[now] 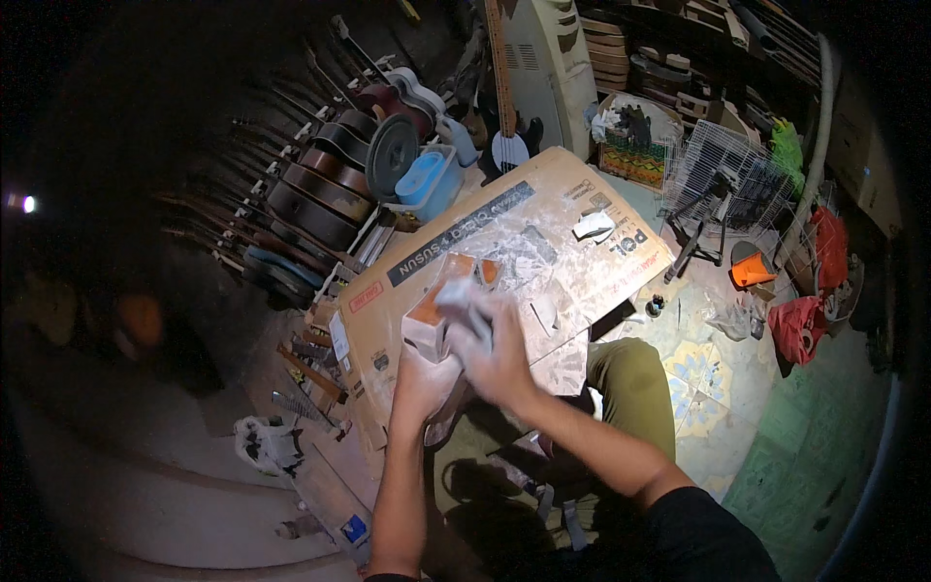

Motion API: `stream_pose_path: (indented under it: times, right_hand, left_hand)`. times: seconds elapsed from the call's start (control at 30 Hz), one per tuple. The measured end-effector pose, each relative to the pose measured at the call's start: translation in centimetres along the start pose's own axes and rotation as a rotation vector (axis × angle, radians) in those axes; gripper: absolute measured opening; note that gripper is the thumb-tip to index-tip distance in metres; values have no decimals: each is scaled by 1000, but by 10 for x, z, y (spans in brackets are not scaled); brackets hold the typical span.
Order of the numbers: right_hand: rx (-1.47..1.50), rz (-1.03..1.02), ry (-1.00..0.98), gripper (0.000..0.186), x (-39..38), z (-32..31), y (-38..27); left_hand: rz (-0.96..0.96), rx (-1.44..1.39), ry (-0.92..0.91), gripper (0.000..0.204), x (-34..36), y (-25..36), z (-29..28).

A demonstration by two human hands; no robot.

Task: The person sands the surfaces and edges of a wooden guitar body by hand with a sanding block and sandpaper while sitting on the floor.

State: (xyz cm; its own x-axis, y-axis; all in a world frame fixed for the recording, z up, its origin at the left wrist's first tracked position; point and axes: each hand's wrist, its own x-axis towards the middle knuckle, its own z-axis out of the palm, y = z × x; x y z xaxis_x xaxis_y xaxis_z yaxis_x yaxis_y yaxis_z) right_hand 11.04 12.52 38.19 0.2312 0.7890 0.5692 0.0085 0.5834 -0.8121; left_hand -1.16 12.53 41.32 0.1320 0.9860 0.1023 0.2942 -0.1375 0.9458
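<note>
My left hand [427, 383] is closed around the near end of an angular, brown-and-white piece [425, 332], coated in pale dust, perhaps wood. Motion smears my right hand [497, 354]; its fingers bend around a grey-blue pad or block [456, 294] pressed against the piece's upper side. The exact kind of either object cannot be made out. Beneath both hands lies a large cardboard sheet [373, 335], streaked with white dust. A small brown scrap [489, 272] rests just beyond the held piece, and a crumpled white-and-dark item [593, 227] sits farther right on the cardboard.
Several guitars [315, 209] stand in a row at the far left, by a blue tub [441, 179]. A long-necked stringed instrument [508, 150] leans behind the cardboard. To the right are a wire cage [732, 170], a black stand [706, 233] and a red bag [798, 335].
</note>
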Motion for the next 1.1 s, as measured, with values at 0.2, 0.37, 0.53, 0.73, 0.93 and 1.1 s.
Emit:
stream_pose_path:
  times: [0.2, 0.37, 0.53, 0.73, 0.93, 1.1]
  right_hand:
    - [-174, 44, 188, 34, 35, -25, 40]
    - [-114, -42, -98, 39, 0, -33, -16]
    - [-835, 63, -335, 43, 61, -88, -31]
    - [-781, -3, -481, 53, 58, -122, -37]
    - [-240, 244, -467, 50, 27, -115, -62]
    - [-713, -12, -368, 50, 45, -119, -35]
  left_hand:
    - [104, 56, 38, 60, 4, 5, 18]
    - [-64, -152, -64, 63, 2, 7, 14]
    - [-287, 208, 24, 57, -17, 11, 36]
    - [-170, 336, -50, 62, -29, 24, 53]
    - [-146, 364, -44, 69, -37, 26, 54]
    - [-169, 410, -102, 70, -38, 21, 61]
